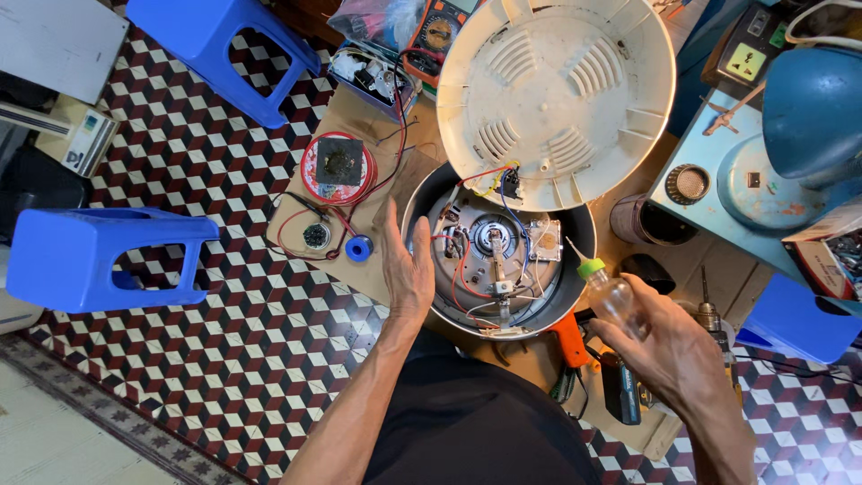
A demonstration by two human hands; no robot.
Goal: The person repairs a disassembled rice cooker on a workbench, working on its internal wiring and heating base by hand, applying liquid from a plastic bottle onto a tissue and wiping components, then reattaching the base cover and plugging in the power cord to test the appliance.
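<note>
Squeeze bottle (pixel 611 292), small and clear with a green cap and a thin nozzle, sits in the right hand (pixel 673 346), the fingers (pixel 628 332) wrapped round its body and the nozzle tip aimed up and left toward the opened appliance. Just below that hand an orange-handled tool (pixel 569 341) lies on the floor, and a drill (pixel 714 323) shows beside the wrist. The left hand (pixel 409 265) is held flat and open, fingers (pixel 395 229) straight and together, gripping nothing, its palm facing the left rim of the round metal appliance body (pixel 426 207). Inside that body lie a central disc, red and blue wires (pixel 462 278) and small terminal parts. Its cream plastic base cover (pixel 557 90) is tipped up and back, tethered by wires at its lower edge. Farther left on a cardboard sheet (pixel 359 117) stand a red round tin (pixel 338 169) and a blue roll (pixel 359 248). Two blue plastic stools (pixel 99 256) rest on the patterned tile floor (pixel 224 341); a multimeter (pixel 438 31) lies at the far edge.
</note>
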